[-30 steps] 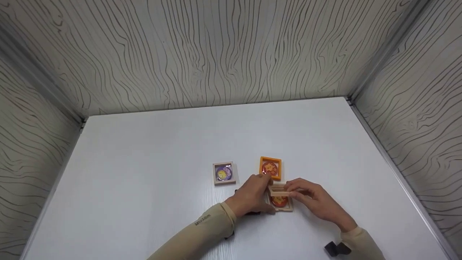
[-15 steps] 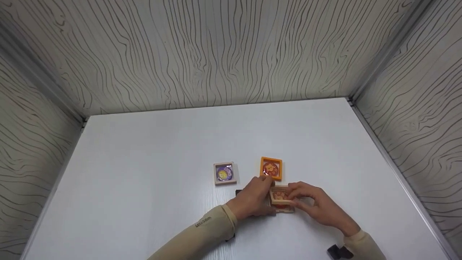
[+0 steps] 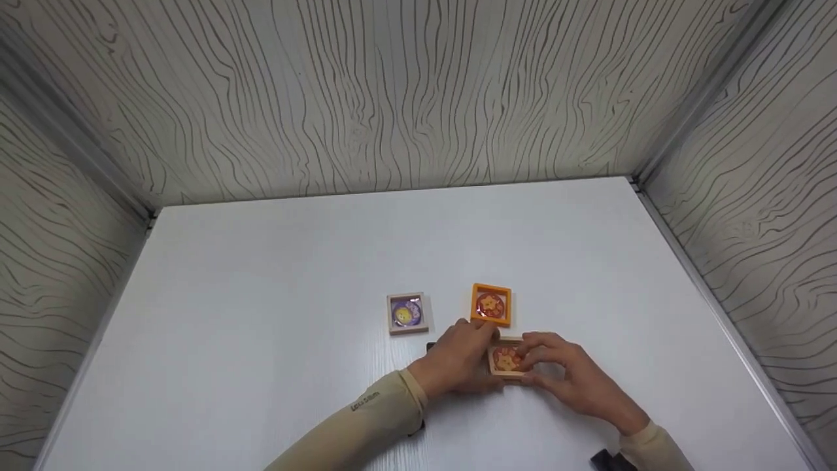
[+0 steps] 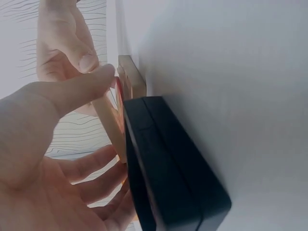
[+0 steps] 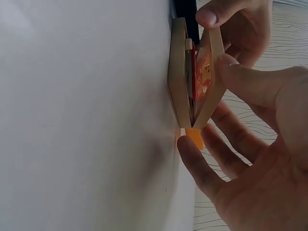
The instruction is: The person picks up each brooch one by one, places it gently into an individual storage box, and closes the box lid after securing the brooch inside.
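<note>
A small beige square frame case [image 3: 507, 361] lies partly open on the table, a red round badge with a yellow star [image 5: 194, 77] between its halves. My right hand [image 3: 565, 369] holds the right side of the tilted upper half [image 5: 215, 79], thumb on its edge. From the left, my left hand [image 3: 458, 360] grips the same half, its thumb on the near edge; its fingertips are partly hidden. The lower half [image 5: 178, 79] rests on the table. A black case [image 4: 168, 159] lies beside it, mostly under my left hand in the head view.
An orange frame case [image 3: 491, 305] with a red star badge lies just beyond my hands. Left of it is a beige frame case [image 3: 407, 314] with a purple badge. The white table [image 3: 274, 294] is bounded by wood-grain patterned panels [image 3: 392, 98] at the back and sides.
The upper half of the beige case has tilted down over the lower half, from nearly upright to almost flat. Both hands stay at its sides, the right hand slightly lower.
</note>
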`<state>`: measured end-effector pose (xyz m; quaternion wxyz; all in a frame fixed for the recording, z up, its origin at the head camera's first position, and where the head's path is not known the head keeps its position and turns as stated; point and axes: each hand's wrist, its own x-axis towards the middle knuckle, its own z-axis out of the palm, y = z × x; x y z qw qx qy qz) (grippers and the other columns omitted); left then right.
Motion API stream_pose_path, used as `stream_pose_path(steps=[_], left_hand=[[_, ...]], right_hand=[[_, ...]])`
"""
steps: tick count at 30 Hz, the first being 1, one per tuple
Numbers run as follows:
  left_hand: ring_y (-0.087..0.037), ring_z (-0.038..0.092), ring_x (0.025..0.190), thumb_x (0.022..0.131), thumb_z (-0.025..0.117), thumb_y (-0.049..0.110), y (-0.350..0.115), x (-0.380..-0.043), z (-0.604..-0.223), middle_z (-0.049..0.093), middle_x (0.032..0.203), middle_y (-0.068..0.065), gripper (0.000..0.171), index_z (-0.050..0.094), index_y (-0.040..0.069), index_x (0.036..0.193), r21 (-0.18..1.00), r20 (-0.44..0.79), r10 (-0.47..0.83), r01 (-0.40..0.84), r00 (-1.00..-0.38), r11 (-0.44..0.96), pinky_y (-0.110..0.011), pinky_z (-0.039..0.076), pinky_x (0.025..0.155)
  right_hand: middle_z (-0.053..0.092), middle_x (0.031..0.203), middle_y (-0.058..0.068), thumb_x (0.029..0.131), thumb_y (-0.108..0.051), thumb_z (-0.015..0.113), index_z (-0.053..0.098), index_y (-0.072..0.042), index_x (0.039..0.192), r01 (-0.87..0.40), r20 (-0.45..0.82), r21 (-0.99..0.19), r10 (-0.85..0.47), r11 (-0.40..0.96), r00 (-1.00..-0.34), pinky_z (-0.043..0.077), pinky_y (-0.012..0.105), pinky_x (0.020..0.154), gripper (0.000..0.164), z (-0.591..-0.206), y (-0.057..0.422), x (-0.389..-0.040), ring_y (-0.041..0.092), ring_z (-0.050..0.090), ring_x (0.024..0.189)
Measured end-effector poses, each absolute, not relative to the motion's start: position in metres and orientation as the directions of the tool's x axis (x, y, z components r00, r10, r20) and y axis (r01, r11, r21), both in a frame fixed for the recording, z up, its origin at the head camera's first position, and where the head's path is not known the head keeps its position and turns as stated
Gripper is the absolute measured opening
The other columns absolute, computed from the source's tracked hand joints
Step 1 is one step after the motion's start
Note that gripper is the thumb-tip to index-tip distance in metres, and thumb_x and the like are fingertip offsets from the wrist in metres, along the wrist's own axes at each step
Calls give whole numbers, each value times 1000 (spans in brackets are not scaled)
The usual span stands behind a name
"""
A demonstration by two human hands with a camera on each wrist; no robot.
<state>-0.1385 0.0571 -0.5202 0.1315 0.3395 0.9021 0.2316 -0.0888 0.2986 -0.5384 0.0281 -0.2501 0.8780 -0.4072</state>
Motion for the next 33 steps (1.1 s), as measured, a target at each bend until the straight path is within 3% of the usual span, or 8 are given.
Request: stream_pose_path(steps=[7, 15, 22, 33], left_hand=[[-9, 52, 93, 74, 88, 44, 58, -137, -523, 62, 112, 5, 66, 56, 18, 125, 503, -66, 668, 553, -742, 664, -23, 47, 81], [-9, 51, 94, 69, 92, 42, 60, -136, -528, 62, 112, 7, 69, 56, 19, 124, 513, -41, 654, 546, -755, 663, -25, 46, 83], [-9, 53, 91, 61, 96, 40, 63, -134, -526, 63, 109, 6, 71, 59, 17, 117, 495, -3, 633, 549, -774, 674, -26, 47, 84], [-8, 53, 95, 58, 98, 37, 66, -134, -526, 61, 107, 8, 72, 60, 20, 116, 507, -43, 598, 498, -800, 703, -26, 46, 88]], right_hand=[[64, 119, -8, 86, -27, 78, 75, -34, 94, -388, 126, -711, -437, 586, -890, 43, 40, 108, 11, -538, 297, -87, 26, 53, 129], [62, 119, -10, 81, -22, 82, 76, -36, 89, -375, 91, -684, -437, 626, -895, 42, 47, 107, 17, -540, 297, -88, 24, 51, 131], [65, 114, -7, 81, -21, 83, 78, -31, 85, -437, 185, -701, -448, 564, -875, 39, 28, 108, 12, -542, 296, -87, 27, 54, 125], [64, 111, -6, 75, -14, 87, 76, -26, 79, -469, 203, -676, -468, 569, -860, 35, 22, 109, 17, -544, 294, -91, 28, 54, 122]])
